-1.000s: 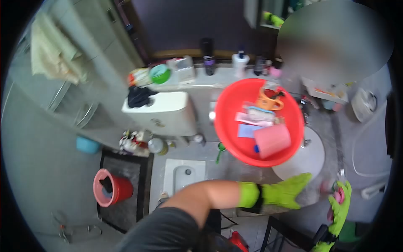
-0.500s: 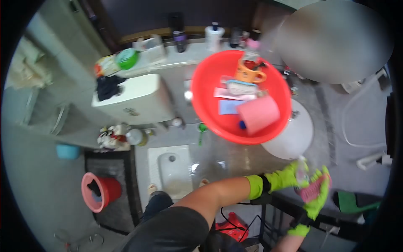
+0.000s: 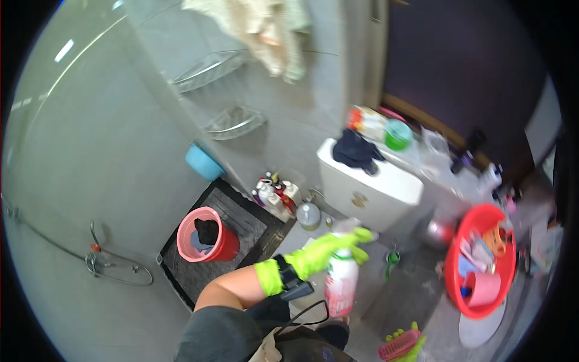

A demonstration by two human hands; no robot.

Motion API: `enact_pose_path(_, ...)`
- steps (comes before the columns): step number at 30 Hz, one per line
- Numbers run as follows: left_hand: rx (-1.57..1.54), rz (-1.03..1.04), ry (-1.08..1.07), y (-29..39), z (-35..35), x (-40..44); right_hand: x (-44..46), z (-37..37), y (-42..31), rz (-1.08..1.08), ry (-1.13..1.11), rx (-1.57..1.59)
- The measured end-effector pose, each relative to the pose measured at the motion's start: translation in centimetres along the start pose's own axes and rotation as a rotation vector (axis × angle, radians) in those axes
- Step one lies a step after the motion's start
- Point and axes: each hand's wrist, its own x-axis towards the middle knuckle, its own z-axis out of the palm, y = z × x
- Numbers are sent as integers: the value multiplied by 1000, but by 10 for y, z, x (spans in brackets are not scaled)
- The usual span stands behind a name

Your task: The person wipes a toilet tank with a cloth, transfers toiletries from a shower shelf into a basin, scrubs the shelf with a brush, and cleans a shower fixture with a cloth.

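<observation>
My left hand, in a yellow-green rubber glove with a black strap at the wrist, is closed around the neck of a pink and white spray bottle. The bottle hangs upright in front of my body, its nozzle partly covered by the glove. At the bottom edge my right hand, gloved alike, grips a pink scrub brush. Only part of that hand shows.
On the right, a red basin holds a pink cup, an orange mug and brushes. A toilet tank carries a dark cloth. A pink-red bucket with cloths stands on a black shower tray. Several bottles stand beside it.
My view has swung left toward the shower, so the basin now sits at the far right. The spray bottle has come away from the brush, and my hands are farther apart.
</observation>
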Motion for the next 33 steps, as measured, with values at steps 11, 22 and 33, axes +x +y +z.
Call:
enact_pose_path(11,33,436,402,256,-300,-164,215,421,225,136,-435,-701)
enact_pose_path(22,581,230,386,341,-355,-145,391,653,394,388,-703,-471)
enact_pose_path(33,405,244,410,334,-394,-126,451,698,385,561,-760,-502)
